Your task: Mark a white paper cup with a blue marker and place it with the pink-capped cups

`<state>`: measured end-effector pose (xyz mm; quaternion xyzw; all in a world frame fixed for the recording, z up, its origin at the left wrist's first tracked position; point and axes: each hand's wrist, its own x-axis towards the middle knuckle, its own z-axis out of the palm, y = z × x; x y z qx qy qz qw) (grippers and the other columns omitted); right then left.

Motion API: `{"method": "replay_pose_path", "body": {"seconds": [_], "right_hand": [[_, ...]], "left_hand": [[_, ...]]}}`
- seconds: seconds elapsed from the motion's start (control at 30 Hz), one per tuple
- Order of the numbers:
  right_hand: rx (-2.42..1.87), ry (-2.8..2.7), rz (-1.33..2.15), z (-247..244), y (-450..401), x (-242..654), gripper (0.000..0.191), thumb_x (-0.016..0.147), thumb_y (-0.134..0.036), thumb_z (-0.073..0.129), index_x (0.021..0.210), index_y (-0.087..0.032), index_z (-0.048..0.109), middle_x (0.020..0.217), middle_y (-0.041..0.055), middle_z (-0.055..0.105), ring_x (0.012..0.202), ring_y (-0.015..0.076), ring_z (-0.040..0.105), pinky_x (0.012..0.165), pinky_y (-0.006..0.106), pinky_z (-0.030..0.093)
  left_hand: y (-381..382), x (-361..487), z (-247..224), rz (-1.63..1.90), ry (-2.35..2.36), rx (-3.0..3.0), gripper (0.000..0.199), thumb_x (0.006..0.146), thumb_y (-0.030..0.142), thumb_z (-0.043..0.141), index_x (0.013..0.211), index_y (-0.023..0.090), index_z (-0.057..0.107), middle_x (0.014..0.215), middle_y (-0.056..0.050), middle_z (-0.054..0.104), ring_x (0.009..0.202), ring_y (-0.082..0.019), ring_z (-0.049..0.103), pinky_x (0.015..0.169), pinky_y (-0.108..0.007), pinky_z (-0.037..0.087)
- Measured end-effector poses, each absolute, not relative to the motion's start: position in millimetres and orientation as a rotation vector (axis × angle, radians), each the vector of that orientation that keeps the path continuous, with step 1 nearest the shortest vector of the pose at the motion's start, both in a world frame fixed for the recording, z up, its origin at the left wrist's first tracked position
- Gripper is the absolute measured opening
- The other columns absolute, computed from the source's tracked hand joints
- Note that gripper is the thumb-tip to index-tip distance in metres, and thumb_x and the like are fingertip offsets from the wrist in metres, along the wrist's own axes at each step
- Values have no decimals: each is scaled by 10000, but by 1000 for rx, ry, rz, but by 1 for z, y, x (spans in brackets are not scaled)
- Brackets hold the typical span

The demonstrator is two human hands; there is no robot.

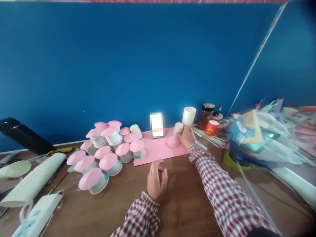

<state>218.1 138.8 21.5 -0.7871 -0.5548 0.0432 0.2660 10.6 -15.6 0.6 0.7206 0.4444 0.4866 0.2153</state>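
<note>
My left hand [157,180] rests over the brown table just in front of a pink sheet [154,149], fingers apart and holding nothing. At the sheet's right end, my right hand [187,136] reaches to a small white cup [178,128], its fingertips at the cup's side; whether they grip it is hard to tell. A pink paper cone [172,142] lies on the sheet beside that hand. Right behind the hand is a taller white cup [189,116]. Several paper cups topped with pink discs [108,161] stand left of the sheet, near a bare white cup [136,131].
A stack of white cups [34,179], a power strip [38,215] and a black bottle [24,135] lie at the left. Rightward are thin sticks [212,139], a red cup [211,128], a dark jar [206,116], and plastic bags [266,135]. A blue wall [148,59] rises behind.
</note>
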Motion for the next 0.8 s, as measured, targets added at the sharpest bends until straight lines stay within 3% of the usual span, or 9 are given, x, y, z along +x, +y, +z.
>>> {"method": "replay_pose_path", "body": {"seconds": [0.2,0.8], "right_hand": [[-2141,-1476,167,17,141,223,488,739,-484,580,1082,-168,436,992,122,612,902,275,602,702,339,453],[-2137,-1409,102,22,140,222,427,730,-418,609,1022,-148,455,1022,158,586,955,298,581,748,376,454]], "left_hand": [[-16,10,1,1328,1232,1969,322,842,160,425,1162,189,411,1074,-91,516,764,-123,548,740,-294,488],[-16,11,2,1300,1246,1996,321,840,177,432,1160,185,418,1063,-82,554,733,-115,580,717,-284,490]]}}
